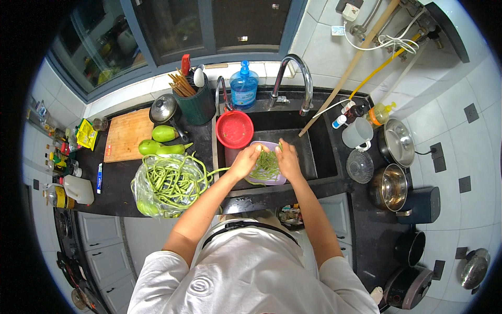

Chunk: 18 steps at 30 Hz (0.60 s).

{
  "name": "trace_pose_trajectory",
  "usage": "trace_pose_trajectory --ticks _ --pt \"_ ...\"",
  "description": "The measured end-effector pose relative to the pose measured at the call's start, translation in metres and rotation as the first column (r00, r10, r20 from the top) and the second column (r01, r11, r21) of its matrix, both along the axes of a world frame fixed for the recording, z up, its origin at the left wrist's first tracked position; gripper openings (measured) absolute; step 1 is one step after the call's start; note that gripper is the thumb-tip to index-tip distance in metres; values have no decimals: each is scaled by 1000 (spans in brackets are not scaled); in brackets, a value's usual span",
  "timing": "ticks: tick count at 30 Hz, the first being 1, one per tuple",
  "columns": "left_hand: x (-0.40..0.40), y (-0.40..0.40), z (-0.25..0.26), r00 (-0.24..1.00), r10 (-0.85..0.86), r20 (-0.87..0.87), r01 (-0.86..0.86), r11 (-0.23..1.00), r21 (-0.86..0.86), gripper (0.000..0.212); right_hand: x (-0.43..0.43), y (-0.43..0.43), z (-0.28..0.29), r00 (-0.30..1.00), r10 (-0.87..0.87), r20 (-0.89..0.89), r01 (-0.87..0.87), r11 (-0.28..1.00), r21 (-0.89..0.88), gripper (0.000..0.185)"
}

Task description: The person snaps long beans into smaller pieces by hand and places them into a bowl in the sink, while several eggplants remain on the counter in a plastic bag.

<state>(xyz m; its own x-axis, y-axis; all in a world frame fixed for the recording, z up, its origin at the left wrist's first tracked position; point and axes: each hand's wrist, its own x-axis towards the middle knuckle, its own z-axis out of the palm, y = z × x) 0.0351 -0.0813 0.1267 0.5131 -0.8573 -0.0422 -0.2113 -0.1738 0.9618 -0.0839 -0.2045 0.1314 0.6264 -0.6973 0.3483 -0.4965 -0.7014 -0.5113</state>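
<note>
A lavender plastic basin (280, 180) rests at the near side of the black sink, holding many short pieces of green bean (266, 167). Over its left rim is my left hand (247, 159), fingers curled; whether a bean is inside them is hidden. My right hand (288, 160) is at the right rim with a bit of green bean (280, 146) showing at its fingertips. To the left, long green beans (172, 182) lie heaped on a clear plastic bag (141, 196). One long bean reaches from the heap towards my left wrist.
A red plastic bowl (235, 128) sits left in the sink (321, 149), under a small tap. The large curved faucet (292, 59) and a wooden pole (333, 92) rise behind. Green eggplants (164, 134) and a cutting board (127, 135) are left; metal bowls (388, 186) line the right.
</note>
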Motion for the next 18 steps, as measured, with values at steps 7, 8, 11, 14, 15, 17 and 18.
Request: trace_pose_trajectory --ticks 7,8,11,14,15,17,18 --pt "3 4 5 928 -49 -368 49 999 -11 79 8 18 40 831 479 284 -548 793 266 25" --pt "1 3 3 929 -78 -362 67 997 -43 79 10 23 37 837 452 308 -537 788 301 22" --pt "1 5 2 928 -118 -354 77 989 -129 67 14 23 35 854 341 394 -516 654 552 14" --pt "16 11 -6 944 -252 -212 246 968 -57 43 12 7 22 830 204 519 -512 647 566 10" --pt "16 12 -7 942 -262 -211 256 965 -52 42 12 2 20 805 162 570 -509 683 525 9" --pt "17 14 -8 936 -282 -211 279 959 -42 39 8 -5 16 833 139 536 -483 653 583 9" --pt "17 13 -5 934 -291 -207 283 957 -68 36 7 -5 17 827 131 547 -490 645 587 9"
